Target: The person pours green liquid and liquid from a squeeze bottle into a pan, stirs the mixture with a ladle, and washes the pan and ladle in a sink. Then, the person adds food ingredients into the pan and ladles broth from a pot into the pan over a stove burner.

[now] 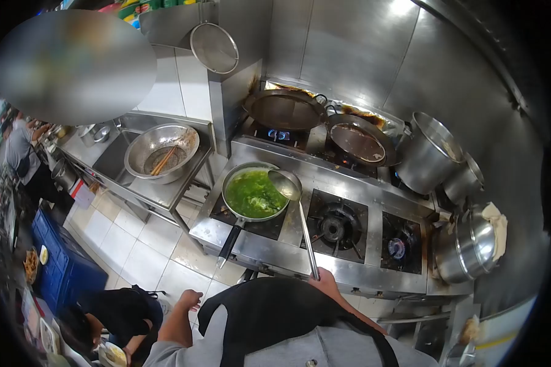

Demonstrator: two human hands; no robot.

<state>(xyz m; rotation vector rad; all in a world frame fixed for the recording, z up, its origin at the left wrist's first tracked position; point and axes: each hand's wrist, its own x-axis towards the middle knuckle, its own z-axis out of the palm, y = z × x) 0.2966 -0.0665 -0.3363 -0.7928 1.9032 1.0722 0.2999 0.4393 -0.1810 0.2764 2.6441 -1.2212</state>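
My right hand (pixel 326 283) is closed around the handle end of a long metal ladle (pixel 307 229). The ladle's bowl (pixel 286 183) rests at the right rim of a pan of green soup (pixel 255 194) on the front left burner. Nearer my body, to the left, my left hand (pixel 191 300) is away from the pan with its fingers curled; whether it holds anything is too small to tell. The pan's black handle (pixel 231 241) points toward me, above and right of that hand.
Two dark woks (pixel 284 110) stand on the back burners, with tall steel pots (pixel 431 153) at the right. A lit burner (pixel 397 248) is at front right. Left are a metal bowl with chopsticks (pixel 162 153), a blue crate (pixel 64 263) and a person in black (pixel 113 312).
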